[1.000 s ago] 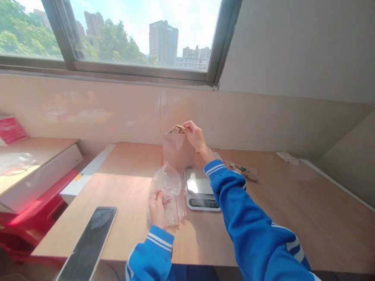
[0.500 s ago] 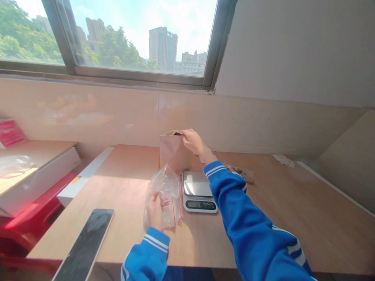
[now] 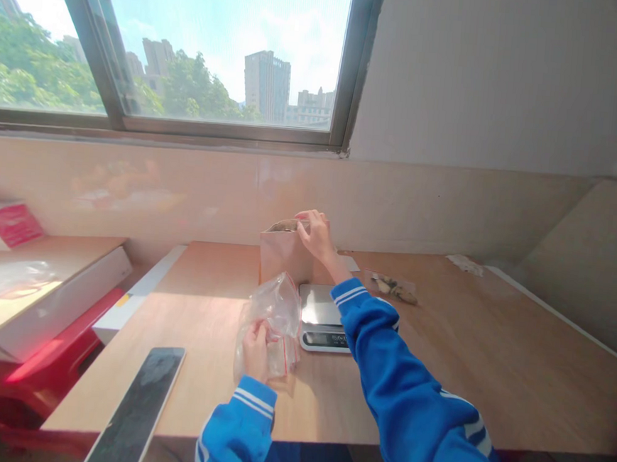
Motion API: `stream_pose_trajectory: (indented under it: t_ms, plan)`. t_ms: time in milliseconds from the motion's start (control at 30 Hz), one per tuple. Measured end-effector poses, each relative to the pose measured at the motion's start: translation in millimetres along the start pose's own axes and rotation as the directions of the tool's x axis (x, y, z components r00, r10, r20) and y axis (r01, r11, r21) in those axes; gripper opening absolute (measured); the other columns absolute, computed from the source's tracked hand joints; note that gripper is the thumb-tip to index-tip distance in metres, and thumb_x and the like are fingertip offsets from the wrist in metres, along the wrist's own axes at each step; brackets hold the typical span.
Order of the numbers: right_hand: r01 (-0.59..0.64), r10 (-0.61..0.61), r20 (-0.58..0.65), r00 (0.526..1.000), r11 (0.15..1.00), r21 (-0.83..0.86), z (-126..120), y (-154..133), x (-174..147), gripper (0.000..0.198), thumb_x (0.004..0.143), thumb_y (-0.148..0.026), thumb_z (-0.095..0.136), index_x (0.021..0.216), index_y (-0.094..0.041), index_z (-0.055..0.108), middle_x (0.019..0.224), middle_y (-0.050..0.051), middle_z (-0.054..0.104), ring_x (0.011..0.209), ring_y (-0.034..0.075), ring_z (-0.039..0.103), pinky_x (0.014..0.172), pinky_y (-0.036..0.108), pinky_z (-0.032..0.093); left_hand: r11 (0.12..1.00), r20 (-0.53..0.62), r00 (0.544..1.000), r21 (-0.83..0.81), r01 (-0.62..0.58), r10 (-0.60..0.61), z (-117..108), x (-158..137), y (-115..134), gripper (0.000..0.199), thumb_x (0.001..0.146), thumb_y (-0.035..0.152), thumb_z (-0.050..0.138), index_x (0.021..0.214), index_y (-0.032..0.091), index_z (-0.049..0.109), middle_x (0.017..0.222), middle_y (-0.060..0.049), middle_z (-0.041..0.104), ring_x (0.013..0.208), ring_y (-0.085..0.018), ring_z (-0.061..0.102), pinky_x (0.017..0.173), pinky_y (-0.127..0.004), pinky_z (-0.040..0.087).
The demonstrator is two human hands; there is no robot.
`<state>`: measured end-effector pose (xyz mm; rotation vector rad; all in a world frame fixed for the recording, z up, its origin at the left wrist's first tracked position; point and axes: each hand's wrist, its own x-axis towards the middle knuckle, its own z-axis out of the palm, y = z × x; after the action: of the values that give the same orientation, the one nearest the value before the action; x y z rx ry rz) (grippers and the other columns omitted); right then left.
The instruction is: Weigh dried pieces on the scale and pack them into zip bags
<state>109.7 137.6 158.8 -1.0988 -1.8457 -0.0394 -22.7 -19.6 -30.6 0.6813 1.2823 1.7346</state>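
Note:
My left hand [image 3: 257, 346] is closed on clear zip-lock bags [image 3: 278, 303] with red seal lines, which bunch up over the table in front of me. Behind them an upright brown paper bag [image 3: 285, 255] stands with its mouth open; little of its contents shows. At the right of its rim is my right hand [image 3: 317, 237], thumb in front and fingers bent over the edge, gripping the bag. Below my right forearm, a digital kitchen scale [image 3: 317, 306] with a bare metal plate is partly covered by the sleeve.
A filled clear bag [image 3: 392, 287] lies right of the scale. The phone [image 3: 139, 410] sits at the table's front left edge. A crumpled white scrap [image 3: 465, 264] is near the wall. To the left are a red stool [image 3: 59, 339] and another table with a pink-white box [image 3: 7, 225].
My right fingers have shifted on the paper bag's rim and spread a little. The dark item at its mouth shows less. My left hand keeps its hold, and the view has shifted slightly.

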Motion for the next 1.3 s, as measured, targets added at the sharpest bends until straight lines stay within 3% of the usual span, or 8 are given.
stream_pose_trajectory:
  t_ms: [167, 267, 433, 633, 833, 967, 1133, 1300]
  plan:
    - [-0.16, 0.124, 0.161, 0.979, 0.96, 0.229, -13.6, -11.7, -59.6, 0.03, 0.095, -0.041, 0.039, 0.09, -0.02, 0.061, 0.091, 0.006, 0.065, 0.088, 0.02, 0.058, 0.08, 0.03, 0.041, 0.986, 0.083, 0.989, 0.102, -0.13, 0.122, 5.1, -12.8, 13.0, 0.032, 0.078, 0.045, 0.062, 0.092, 0.016, 0.064, 0.084, -0.006, 0.067, 0.078, -0.017, 0.062, 0.074, -0.029, 0.048]
    - [-0.382, 0.244, 0.434, 0.867, 0.885, 0.266, -15.9, -4.9, -103.7, 0.034, 0.091, -0.051, 0.046, 0.088, -0.022, 0.062, 0.087, 0.004, 0.068, 0.083, 0.019, 0.061, 0.072, 0.028, 0.042, 0.965, 0.109, 0.973, 0.149, -0.216, 0.201, 7.1, -20.3, 18.5, 0.033, 0.08, 0.047, 0.06, 0.094, 0.018, 0.065, 0.079, -0.003, 0.065, 0.073, -0.016, 0.06, 0.072, -0.028, 0.047]
    - [-0.514, 0.299, 0.513, 0.805, 0.783, 0.35, -10.9, 16.3, -144.6, 0.028, 0.084, -0.044, 0.054, 0.076, -0.018, 0.061, 0.07, 0.002, 0.063, 0.067, 0.016, 0.058, 0.059, 0.026, 0.042, 0.945, 0.049, 0.965, 0.198, -0.261, 0.256, 7.4, -20.4, 19.5, 0.035, 0.081, 0.049, 0.058, 0.095, 0.018, 0.065, 0.079, -0.004, 0.064, 0.07, -0.015, 0.058, 0.068, -0.026, 0.046]
    - [-0.459, 0.428, 0.172, 0.887, 0.785, 0.415, -21.6, 39.0, -147.7, 0.028, 0.088, -0.043, 0.044, 0.081, -0.021, 0.059, 0.062, -0.001, 0.052, 0.058, 0.016, 0.051, 0.058, 0.028, 0.043, 0.902, 0.003, 0.948, 0.308, -0.303, 0.317, -2.8, -15.0, 43.7, 0.032, 0.083, 0.044, 0.055, 0.097, 0.017, 0.064, 0.071, -0.001, 0.058, 0.058, -0.011, 0.051, 0.057, -0.022, 0.042]
    - [-0.404, 0.399, -0.073, 0.914, 0.91, -0.09, -42.8, 116.9, -170.2, 0.028, 0.087, -0.029, 0.041, 0.102, -0.016, 0.06, 0.106, 0.017, 0.059, 0.108, 0.03, 0.053, 0.096, 0.046, 0.04, 0.89, -0.168, 0.951, 0.424, -0.166, 0.258, -39.5, -12.9, 65.0, 0.04, 0.082, 0.034, 0.051, 0.119, 0.017, 0.054, 0.069, 0.0, 0.058, 0.06, -0.016, 0.055, 0.064, -0.029, 0.047]
    - [-0.516, 0.473, -0.209, 0.856, 0.745, -0.423, -45.6, 178.7, -199.6, 0.049, 0.078, -0.021, 0.05, 0.127, -0.01, 0.051, 0.133, 0.025, 0.041, 0.124, 0.037, 0.04, 0.098, 0.051, 0.036, 0.586, -0.144, 0.922, 0.804, -0.103, 0.36, -47.0, -16.3, 52.9, 0.044, 0.08, 0.027, 0.051, 0.122, 0.012, 0.054, 0.114, -0.019, 0.06, 0.112, -0.033, 0.055, 0.098, -0.053, 0.039]
    - [-0.444, 0.417, -0.183, 0.89, 0.703, -0.556, -48.6, 210.8, -211.2, 0.04, 0.085, -0.022, 0.045, 0.123, -0.017, 0.057, 0.127, 0.02, 0.049, 0.117, 0.034, 0.046, 0.091, 0.047, 0.038, 0.252, 0.181, 0.748, 0.87, -0.425, 0.639, -18.2, -25.3, 47.1, 0.049, 0.088, 0.024, 0.041, 0.137, 0.015, 0.045, 0.145, -0.017, 0.039, 0.136, -0.028, 0.035, 0.112, -0.045, 0.027]
    - [-0.406, 0.36, -0.195, 0.912, 0.737, -0.54, -50.9, 213.3, -206.1, 0.03, 0.089, -0.019, 0.04, 0.099, -0.015, 0.068, 0.113, 0.018, 0.06, 0.109, 0.029, 0.05, 0.091, 0.042, 0.035, -0.079, 0.448, 0.83, 0.89, -0.449, 0.331, 0.9, -19.0, 25.0, 0.044, 0.089, 0.029, 0.045, 0.13, 0.023, 0.058, 0.151, -0.009, 0.037, 0.142, -0.032, 0.022, 0.115, -0.05, 0.015]
